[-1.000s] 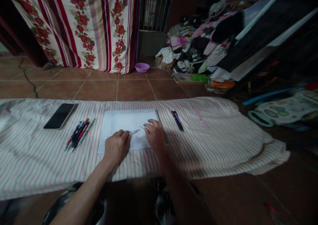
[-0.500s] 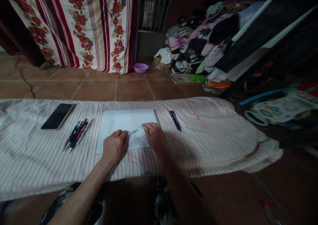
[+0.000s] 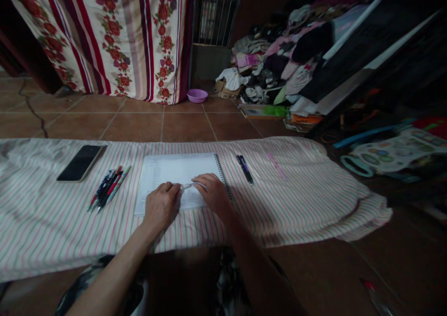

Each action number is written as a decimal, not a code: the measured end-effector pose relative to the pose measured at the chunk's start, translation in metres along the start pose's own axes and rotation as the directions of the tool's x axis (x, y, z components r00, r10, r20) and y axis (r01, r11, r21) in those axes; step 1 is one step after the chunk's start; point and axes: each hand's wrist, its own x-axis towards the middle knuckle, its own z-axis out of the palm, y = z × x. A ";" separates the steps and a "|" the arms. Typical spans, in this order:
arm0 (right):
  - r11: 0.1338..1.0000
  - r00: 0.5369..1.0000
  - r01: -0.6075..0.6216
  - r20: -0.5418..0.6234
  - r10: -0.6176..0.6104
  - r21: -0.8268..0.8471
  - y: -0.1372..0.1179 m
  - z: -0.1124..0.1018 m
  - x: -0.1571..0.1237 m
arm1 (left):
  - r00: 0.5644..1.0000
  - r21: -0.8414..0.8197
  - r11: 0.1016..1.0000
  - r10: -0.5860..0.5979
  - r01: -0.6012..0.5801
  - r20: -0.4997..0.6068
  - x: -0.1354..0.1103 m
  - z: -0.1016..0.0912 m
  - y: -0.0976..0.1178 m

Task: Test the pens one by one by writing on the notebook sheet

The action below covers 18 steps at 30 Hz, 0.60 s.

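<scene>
Over a spiral notebook (image 3: 181, 164) lying on the striped cloth, my left hand (image 3: 161, 205) is closed around a slim pale pen (image 3: 186, 186), whose tip points right. My right hand (image 3: 213, 194) is closed too, its fingertips at the pen's tip end. A small thin piece seems to be pinched in them, largely hidden by the fingers. Left of the notebook lies a bunch of several pens (image 3: 109, 189). To its right are two dark pens (image 3: 245, 170) side by side and a pink pen (image 3: 277, 166).
A phone (image 3: 81, 163) rests on the striped cloth (image 3: 307, 199) at the left. Beyond, on the tiled floor, are a purple basin (image 3: 197, 96), a floral curtain (image 3: 115, 36) and a heap of clothes (image 3: 275, 64). A toy-like panel (image 3: 398, 151) stands at the right.
My right hand has moved slightly left, and its fingertips now meet the pen's tip, where a gap showed before. My left hand has stayed nearly in place.
</scene>
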 end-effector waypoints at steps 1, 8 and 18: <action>1.000 1.000 0.005 -0.002 -0.005 0.003 0.001 0.000 0.000 | 1.000 0.001 1.000 0.002 -0.002 0.001 0.000 0.000 0.000; 1.000 1.000 -0.001 -0.003 0.001 -0.014 0.002 0.000 0.000 | 1.000 -0.002 1.000 0.003 -0.003 0.020 0.000 -0.001 0.000; 0.999 1.000 0.001 -0.001 -0.001 -0.050 0.004 -0.005 0.000 | 0.999 0.032 0.999 0.010 -0.012 0.048 0.000 0.000 -0.002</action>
